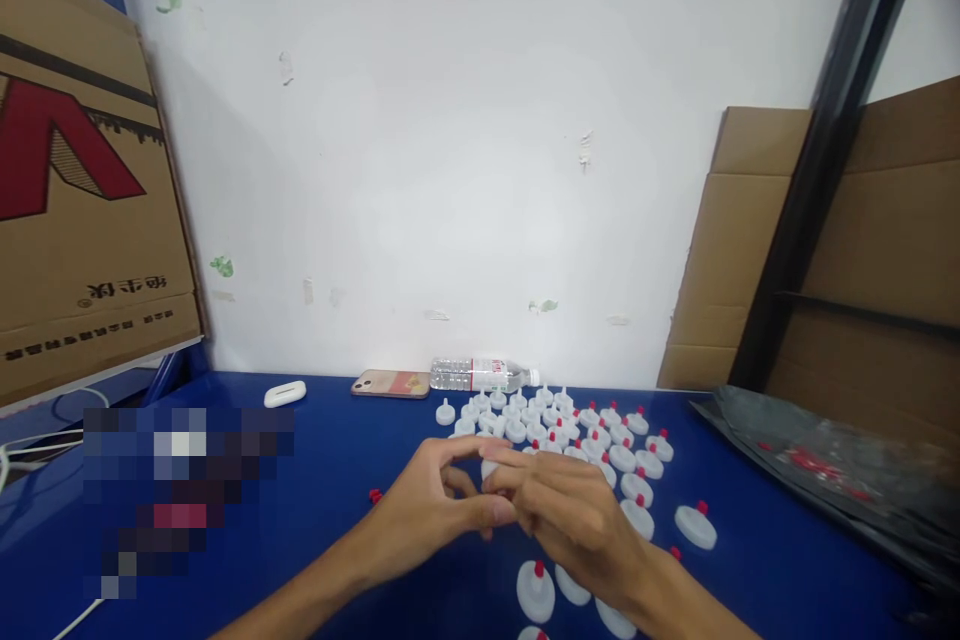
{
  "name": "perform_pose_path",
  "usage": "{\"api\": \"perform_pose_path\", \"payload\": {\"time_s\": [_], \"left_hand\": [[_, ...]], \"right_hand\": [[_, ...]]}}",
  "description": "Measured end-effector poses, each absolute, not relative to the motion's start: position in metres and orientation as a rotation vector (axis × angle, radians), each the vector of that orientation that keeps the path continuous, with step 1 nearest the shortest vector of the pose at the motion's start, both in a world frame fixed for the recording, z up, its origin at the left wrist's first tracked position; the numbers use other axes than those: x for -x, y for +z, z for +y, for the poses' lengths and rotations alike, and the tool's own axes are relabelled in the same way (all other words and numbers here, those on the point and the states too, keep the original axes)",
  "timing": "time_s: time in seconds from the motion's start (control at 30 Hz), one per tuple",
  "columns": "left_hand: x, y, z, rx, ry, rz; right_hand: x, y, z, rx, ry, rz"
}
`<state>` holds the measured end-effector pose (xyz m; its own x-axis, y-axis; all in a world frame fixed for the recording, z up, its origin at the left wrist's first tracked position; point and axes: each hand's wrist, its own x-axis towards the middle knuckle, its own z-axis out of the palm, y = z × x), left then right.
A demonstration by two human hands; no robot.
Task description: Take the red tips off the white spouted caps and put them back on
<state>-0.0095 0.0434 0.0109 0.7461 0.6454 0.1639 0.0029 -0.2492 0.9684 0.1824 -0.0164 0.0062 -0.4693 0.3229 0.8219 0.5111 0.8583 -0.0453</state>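
Both my hands meet over the blue table [337, 480], fingertips pinched together around a small white cap [489, 468] that shows only in part. My left hand [427, 510] comes from the lower left, my right hand [570, 510] from the lower right. Behind and to the right of them lie several white round caps with red tips [622, 458]; more caps [535, 588] lie below my right wrist. A loose red tip [375, 496] sits on the table left of my left hand.
A phone [391, 383], a lying water bottle [484, 374] and a white case [285, 393] rest by the white wall. Cardboard boxes [82, 220] stand at left and cardboard sheets [885, 250] at right. Clear plastic bags [817, 465] lie at the right edge.
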Motion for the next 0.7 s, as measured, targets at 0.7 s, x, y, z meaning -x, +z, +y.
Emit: {"api": "perform_pose_path", "payload": {"time_s": [0.7], "left_hand": [[0.015,0.009,0.044,-1.852,0.577,0.466]], "right_hand": [[-0.178,0.007,-0.022,0.641,-0.206,-2.198]]}}
